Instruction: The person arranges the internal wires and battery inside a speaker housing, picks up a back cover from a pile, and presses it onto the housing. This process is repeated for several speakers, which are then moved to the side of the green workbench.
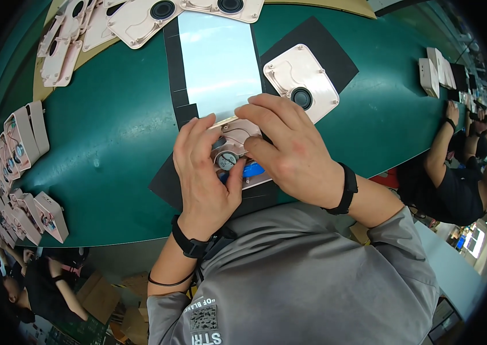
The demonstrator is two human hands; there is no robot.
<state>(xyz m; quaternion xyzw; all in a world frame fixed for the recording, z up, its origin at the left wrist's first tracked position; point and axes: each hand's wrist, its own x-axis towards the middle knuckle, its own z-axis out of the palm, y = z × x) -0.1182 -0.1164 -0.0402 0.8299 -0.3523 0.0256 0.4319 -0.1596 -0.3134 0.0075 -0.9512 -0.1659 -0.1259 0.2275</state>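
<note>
Close to my body I hold a pale pink plastic housing (pixel 242 131) between both hands, its open side facing up. Inside it sit a small round silver part (pixel 227 160) and a blue cylindrical part (pixel 252 169), perhaps a battery. My left hand (pixel 202 172) is curled round the left side, fingertips at the far edge and thumb beside the blue part. From the right, my right hand (pixel 292 149) bends its index finger over the far rim, with the thumb reaching inside. The fingers hide much of the interior.
A pink cover with a dark round speaker (pixel 301 98) lies on a black mat (pixel 335 60) at right. Beyond my hands is a shiny pale sheet (pixel 220 57). More covers (pixel 134 23) and rows of housings (pixel 25 132) stand far and left. Co-workers sit at both sides.
</note>
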